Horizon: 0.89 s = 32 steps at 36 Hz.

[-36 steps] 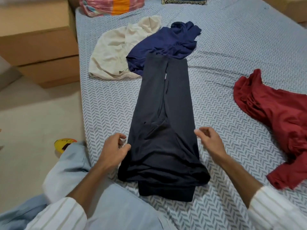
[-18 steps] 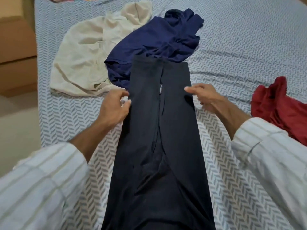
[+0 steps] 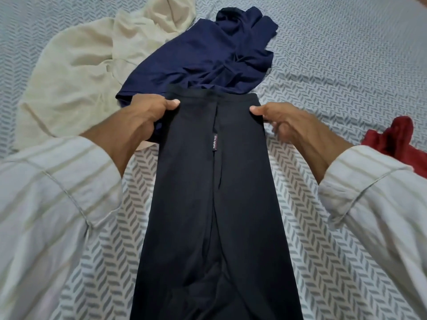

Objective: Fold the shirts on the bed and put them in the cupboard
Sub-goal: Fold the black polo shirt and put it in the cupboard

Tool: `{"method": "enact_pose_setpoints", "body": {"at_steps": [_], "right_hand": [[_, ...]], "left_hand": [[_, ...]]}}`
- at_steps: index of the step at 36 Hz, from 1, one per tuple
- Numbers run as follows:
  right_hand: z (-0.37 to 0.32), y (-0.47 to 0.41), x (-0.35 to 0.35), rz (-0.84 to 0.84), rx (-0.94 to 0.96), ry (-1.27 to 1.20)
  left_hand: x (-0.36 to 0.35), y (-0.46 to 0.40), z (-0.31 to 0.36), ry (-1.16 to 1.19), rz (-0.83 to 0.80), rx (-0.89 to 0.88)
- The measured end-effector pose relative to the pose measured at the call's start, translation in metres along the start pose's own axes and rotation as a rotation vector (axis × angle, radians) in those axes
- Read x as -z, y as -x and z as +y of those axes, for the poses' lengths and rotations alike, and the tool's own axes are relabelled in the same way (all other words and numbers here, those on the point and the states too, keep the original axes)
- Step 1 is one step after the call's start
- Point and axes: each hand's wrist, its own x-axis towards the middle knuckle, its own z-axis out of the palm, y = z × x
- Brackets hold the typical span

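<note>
Black shirt [image 3: 231, 181], small unreadable label [image 3: 214, 141]; both hands grip it.

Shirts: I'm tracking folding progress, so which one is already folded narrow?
The black shirt, a long flat strip pinched by both hands; the cream, navy and red ones lie crumpled.

The black shirt [image 3: 215, 192] is smooth, matt cloth with a small woven label [image 3: 214, 141]. The cream shirt [image 3: 76, 72] looks coarser and creased. The bedsheet [image 3: 335, 65] is matt printed cotton.
</note>
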Motion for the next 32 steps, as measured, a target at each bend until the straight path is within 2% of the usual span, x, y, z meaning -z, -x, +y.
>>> {"method": "enact_pose_setpoints", "body": {"at_steps": [5,11,16,22,28,32], "right_hand": [[0.001,-0.007,0.003,0.018,-0.056,-0.108],[0.004,-0.008,0.000,0.054,-0.073,-0.136],[0.007,0.025,-0.004,-0.012,0.138,-0.145],[0.023,0.066,0.016,-0.076,0.239,-0.331],[0.049,0.112,0.032,-0.077,0.379,-0.162],[0.098,0.130,0.043,-0.041,0.533,0.030]], "left_hand": [[-0.002,0.005,0.003,0.058,0.005,-0.001],[-0.001,0.012,-0.005,0.092,-0.063,-0.109],[0.007,0.037,-0.002,0.130,-0.076,-0.177],[0.024,0.079,-0.009,-0.009,-0.108,-0.286],[0.054,0.115,-0.030,-0.124,-0.122,-0.431],[0.077,0.137,-0.070,-0.282,-0.202,-0.432]]}}
